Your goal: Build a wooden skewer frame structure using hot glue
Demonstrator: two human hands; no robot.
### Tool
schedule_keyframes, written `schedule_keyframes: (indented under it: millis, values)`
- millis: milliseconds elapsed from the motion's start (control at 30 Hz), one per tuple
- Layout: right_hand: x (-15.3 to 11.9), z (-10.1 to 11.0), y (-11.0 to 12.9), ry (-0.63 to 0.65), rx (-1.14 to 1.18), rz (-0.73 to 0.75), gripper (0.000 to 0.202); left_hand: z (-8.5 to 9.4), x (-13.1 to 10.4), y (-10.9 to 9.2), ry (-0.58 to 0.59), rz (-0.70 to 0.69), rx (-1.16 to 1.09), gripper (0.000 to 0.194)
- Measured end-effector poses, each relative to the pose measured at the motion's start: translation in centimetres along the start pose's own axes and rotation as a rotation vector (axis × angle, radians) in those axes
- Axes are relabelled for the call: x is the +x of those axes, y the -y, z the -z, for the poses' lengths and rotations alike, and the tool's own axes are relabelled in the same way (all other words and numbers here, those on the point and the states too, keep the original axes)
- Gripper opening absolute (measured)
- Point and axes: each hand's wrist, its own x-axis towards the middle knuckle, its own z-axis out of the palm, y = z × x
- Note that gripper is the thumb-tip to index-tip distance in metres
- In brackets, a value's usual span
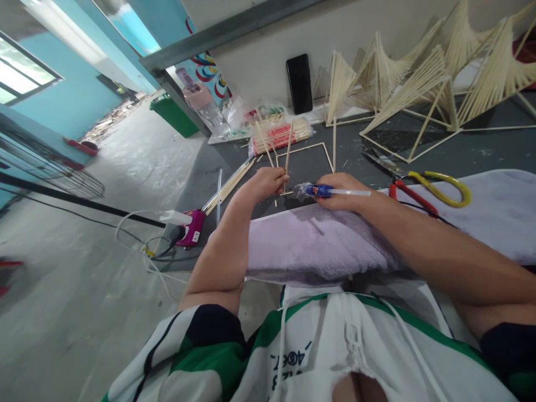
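Note:
My left hand (273, 181) is closed, its fingers pinching a thin wooden stick (289, 146) that stands nearly upright. My right hand (341, 190) grips a blue glue gun (319, 191), with a clear glue stick (352, 192) poking out of its back. The gun's nozzle points left, close to my left fingertips. Under and behind both hands lies a frame of thin sticks (304, 147) on the dark table, with other sticks rising from its corners. My fingers partly hide the near corner of this frame.
Finished-looking stick structures (387, 78) stand at the back right. Scissors (439, 187) with yellow and red handles lie on a lilac towel (318, 240). A phone (300, 84) leans on the wall beside packed sticks (288, 135). A pink power socket (191, 229) with cables sits left.

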Motion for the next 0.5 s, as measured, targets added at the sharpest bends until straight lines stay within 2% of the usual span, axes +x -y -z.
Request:
schedule_keyframes:
  millis: [500]
  values:
    - [0.03, -0.54, -0.58, -0.050, 0.027, 0.003, 0.014, -0.01, -0.15, 0.13, -0.010, 0.001, -0.035, 0.029]
